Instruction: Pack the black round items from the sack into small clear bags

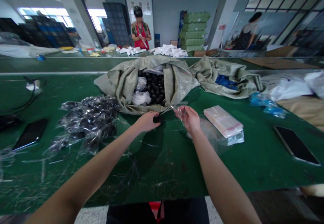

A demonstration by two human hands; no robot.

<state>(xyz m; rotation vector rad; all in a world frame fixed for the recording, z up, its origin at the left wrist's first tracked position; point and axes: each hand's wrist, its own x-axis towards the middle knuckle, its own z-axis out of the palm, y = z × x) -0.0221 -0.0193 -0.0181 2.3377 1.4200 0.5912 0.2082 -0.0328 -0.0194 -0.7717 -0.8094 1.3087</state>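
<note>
Left hand (pixel 146 121) is closed, thumb and fingers clamped on a small black piece (pixel 159 118), partly hidden by the grip. Right hand (pixel 191 118) pinches a clear bag (pixel 181 108); hands apart, both low over the table, just short of the open sack (pixel 121 86).

Room to move: sack's front lip bounds the far side. Pile of bagged black pieces (pixel 88 121) bounds the left, stack of clear bags (pixel 222 120) the right, near the right wrist. Between the forearms, a strip of green tabletop (pixel 174 170) runs back to the near edge, by the wearer's lap. Right phone (pixel 296 144) lies well apart from the right hand, left phone (pixel 30 133) beyond the pile.

Surface: scuffed green, plastic scraps (pixel 43 170) strewn at left. Loose black pieces (pixel 156 90) fill the sack, with crumpled plastic (pixel 141 98) among them. Second sack (pixel 206 69), right, holds blue pieces (pixel 226 81).

Room: across the far green surface, a person in a red apron (pixel 140 35) stands behind white boxes (pixel 170 50). Green bundles (pixel 194 28) stacked by a pillar (pixel 224 18); another person (pixel 245 35) at far right.
</note>
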